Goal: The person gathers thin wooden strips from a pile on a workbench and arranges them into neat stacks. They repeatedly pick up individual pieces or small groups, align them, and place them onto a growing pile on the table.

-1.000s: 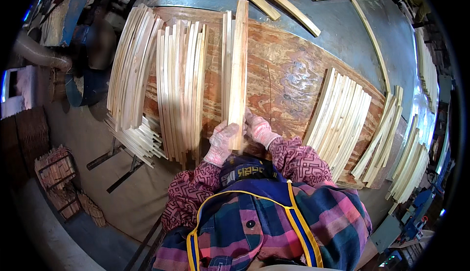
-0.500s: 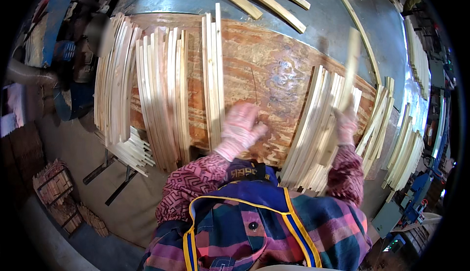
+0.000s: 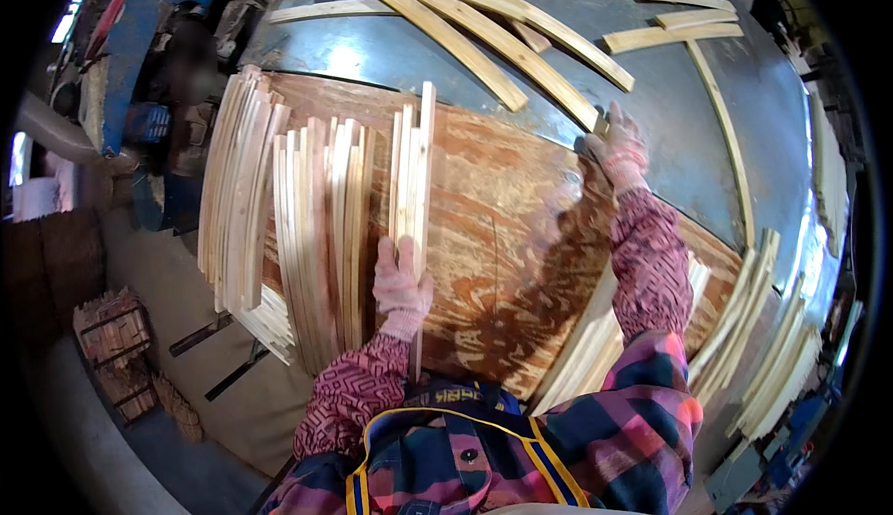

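My left hand (image 3: 402, 287), in a pale pink glove, lies with its fingers stretched along a small group of narrow wooden strips (image 3: 407, 175) on the plywood board (image 3: 484, 236). Further off, my right hand (image 3: 621, 147), gloved alike, reaches over the board's far edge. Its fingers are apart, beside the near end of a long wooden strip (image 3: 521, 50) on the grey metal tabletop (image 3: 670, 133). Whether it touches that strip's end, I cannot tell. Part of another row of strips (image 3: 586, 343) is hidden under my right forearm.
Two larger bundles of strips, an outer one (image 3: 237, 199) and an inner one (image 3: 321, 227), lie on the left. Loose strips cross the far tabletop. More strips (image 3: 739, 320) lie at the right edge. Blue machinery (image 3: 139, 50) stands far left, and bundled wood (image 3: 112, 338) sits on the floor.
My right hand has moved forward and left, and the wooden strip it held upright is no longer in it. My left hand has shifted left onto the strips. The view has tilted farther ahead.
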### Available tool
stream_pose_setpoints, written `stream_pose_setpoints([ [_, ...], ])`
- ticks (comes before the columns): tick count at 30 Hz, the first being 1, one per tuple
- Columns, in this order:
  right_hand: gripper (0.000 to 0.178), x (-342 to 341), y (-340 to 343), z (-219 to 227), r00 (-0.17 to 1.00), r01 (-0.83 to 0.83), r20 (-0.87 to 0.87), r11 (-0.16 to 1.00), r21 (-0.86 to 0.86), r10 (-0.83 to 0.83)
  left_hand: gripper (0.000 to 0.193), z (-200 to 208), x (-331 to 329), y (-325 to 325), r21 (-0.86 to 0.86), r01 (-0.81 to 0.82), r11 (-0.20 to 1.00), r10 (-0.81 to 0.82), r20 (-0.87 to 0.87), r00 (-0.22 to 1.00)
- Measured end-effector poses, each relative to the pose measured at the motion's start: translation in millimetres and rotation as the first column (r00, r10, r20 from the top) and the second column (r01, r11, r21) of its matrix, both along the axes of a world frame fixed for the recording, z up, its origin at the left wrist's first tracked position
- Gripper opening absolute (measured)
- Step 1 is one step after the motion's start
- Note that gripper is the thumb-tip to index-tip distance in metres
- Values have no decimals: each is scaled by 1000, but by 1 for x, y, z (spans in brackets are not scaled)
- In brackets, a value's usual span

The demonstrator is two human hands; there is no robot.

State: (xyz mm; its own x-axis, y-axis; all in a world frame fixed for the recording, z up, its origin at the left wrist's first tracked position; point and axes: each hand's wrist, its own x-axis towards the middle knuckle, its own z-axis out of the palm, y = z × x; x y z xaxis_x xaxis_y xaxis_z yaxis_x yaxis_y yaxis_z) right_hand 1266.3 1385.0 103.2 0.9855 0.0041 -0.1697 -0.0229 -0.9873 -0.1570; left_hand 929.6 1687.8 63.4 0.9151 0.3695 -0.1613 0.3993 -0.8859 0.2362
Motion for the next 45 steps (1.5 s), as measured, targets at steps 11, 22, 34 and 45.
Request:
stream_pose_setpoints([
  [11, 69, 52, 132, 6, 950, -149, -244, 971, 188, 193, 85, 0, -5, -1, 2, -29, 1000, 28, 125, 992],
  [22, 47, 36, 133, 30, 699, 287, -586, 591, 754, 409, 83, 20, 0, 2, 30, 23, 999, -23, 11, 1000],
  [34, 57, -305, 42, 18, 609, 789, -752, -291, 541, 254, 66, 46, -3, -21, -342, 147, 928, -37, 309, 950],
  [45, 42, -347, 107, 5, 763, 337, -610, 675, 656, 211, 68, 45, -12, -39, -829, -320, 458, 350, -162, 923],
])
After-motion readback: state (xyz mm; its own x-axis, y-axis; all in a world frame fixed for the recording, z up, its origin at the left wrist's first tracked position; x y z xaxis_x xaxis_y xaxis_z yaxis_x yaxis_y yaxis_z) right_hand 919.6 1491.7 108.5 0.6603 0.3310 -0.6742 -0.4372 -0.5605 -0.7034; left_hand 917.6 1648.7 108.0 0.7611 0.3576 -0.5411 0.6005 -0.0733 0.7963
